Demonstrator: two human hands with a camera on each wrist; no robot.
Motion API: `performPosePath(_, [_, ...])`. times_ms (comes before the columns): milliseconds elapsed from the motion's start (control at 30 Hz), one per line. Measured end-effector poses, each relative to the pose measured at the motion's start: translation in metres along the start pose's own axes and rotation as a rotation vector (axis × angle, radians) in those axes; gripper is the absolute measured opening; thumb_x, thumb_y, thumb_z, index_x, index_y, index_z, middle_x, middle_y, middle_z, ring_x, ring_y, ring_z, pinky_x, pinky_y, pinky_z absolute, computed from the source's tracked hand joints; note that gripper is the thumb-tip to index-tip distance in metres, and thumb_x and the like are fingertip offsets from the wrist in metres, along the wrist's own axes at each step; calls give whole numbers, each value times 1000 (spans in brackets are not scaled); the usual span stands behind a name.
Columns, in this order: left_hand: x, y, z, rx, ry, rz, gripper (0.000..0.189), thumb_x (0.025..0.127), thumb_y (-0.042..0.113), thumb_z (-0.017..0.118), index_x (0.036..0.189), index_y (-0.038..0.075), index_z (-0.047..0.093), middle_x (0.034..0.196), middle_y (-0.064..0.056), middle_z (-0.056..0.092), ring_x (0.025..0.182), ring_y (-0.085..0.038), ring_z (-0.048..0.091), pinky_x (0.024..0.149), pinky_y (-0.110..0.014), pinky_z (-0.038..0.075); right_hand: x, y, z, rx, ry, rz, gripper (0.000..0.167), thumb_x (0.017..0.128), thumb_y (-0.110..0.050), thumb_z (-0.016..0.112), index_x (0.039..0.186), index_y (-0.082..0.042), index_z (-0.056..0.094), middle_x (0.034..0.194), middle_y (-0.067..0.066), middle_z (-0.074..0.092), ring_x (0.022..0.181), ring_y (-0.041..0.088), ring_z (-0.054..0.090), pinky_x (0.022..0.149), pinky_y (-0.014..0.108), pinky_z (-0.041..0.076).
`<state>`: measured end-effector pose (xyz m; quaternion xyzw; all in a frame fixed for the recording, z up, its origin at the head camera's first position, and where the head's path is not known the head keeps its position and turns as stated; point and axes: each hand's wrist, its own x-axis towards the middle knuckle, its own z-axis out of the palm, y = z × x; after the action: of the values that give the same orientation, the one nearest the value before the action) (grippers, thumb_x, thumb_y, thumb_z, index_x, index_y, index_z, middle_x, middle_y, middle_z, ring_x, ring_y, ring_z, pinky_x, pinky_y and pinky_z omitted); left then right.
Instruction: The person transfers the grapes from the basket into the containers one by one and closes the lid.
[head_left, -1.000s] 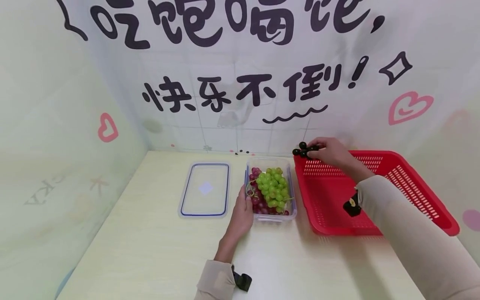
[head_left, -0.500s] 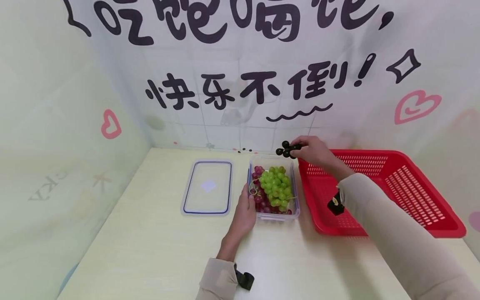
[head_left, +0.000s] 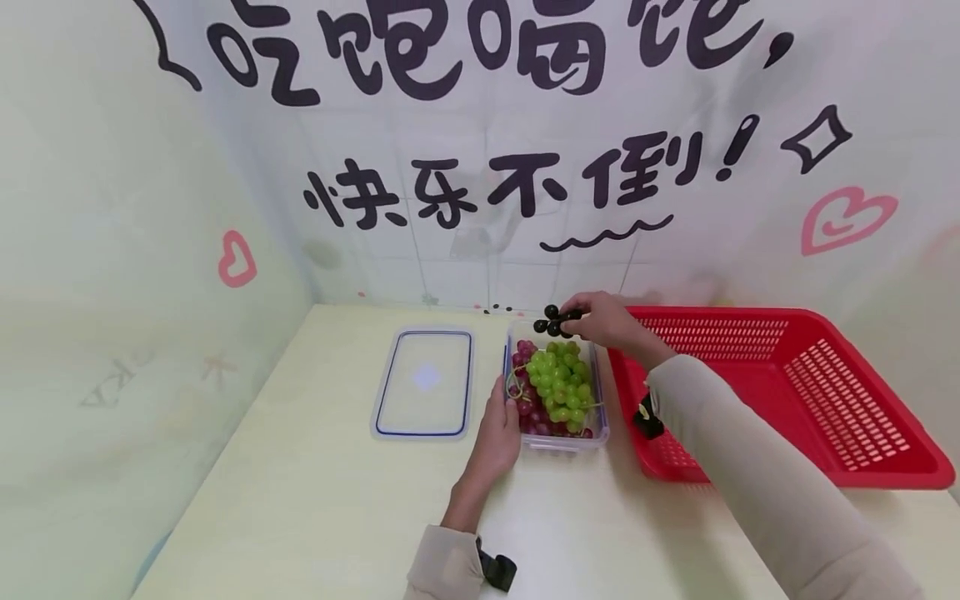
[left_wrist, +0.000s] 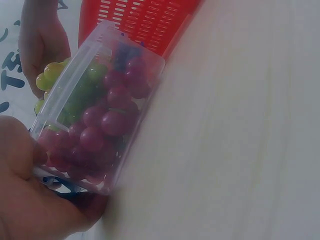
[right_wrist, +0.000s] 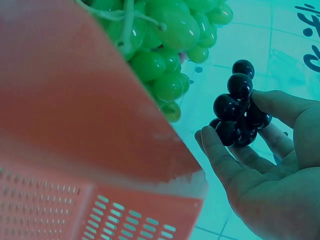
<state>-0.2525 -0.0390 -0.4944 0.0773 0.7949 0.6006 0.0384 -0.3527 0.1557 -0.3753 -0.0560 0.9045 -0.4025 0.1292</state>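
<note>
My right hand [head_left: 609, 322] pinches a small bunch of black grapes [right_wrist: 235, 107] between thumb and fingers. It hangs over the far end of a clear plastic food container [head_left: 564, 445]. Inside lie a bunch of green grapes [head_left: 557, 379] and, below and left of it, purple-red grapes [left_wrist: 107, 122]. The container's left wall is held by my left hand [head_left: 495, 435], its thumb and fingers around that side. Part of that hand is hidden behind the container in the left wrist view.
Left of the container a clear lid [head_left: 424, 382] with a blue seal lies flat on the pale table [head_left: 300, 492]. A red perforated basket [head_left: 787, 392] stands close on the right, under the right forearm. A wall with printed lettering [head_left: 525, 185] rises behind.
My right hand has carried the black grapes leftward from above the basket's corner to over the container's far end, then slightly lower. The left hand stays at the container.
</note>
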Motion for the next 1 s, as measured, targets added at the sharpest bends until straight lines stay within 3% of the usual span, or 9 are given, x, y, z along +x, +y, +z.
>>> performPosePath(167, [-2,-3,2,-13,-6,14,54,109,13,23,157,-3,6,163,-23,13,151,-38,14,122,-54,16,3,2,12,3,-25,19,24,99,-12,59,120,-2,64,118,20,63,97,29,57,86,38,54])
performPosePath(667, [-5,-5,1,-32,-15,26,55,109,14,24,158,-1,5,164,-22,14,151,-37,15,122,-54,17,9,-9,31,-10,-90,23,25,98,-12,59,120,-3,65,125,19,62,104,29,60,96,42,55])
performPosePath(900, [-2,-5,2,-13,-15,38,55,109,16,24,158,0,6,164,-21,16,151,-35,17,123,-51,18,12,-7,34,-25,-58,8,25,97,-10,58,120,-1,65,122,20,63,103,27,59,90,38,54])
performPosePath(1000, [0,-6,1,-3,-12,44,55,109,14,24,158,-1,6,163,-21,18,150,-35,19,122,-51,19,13,-9,35,-37,-67,10,28,98,-11,58,124,-2,63,126,20,61,107,28,57,94,40,52])
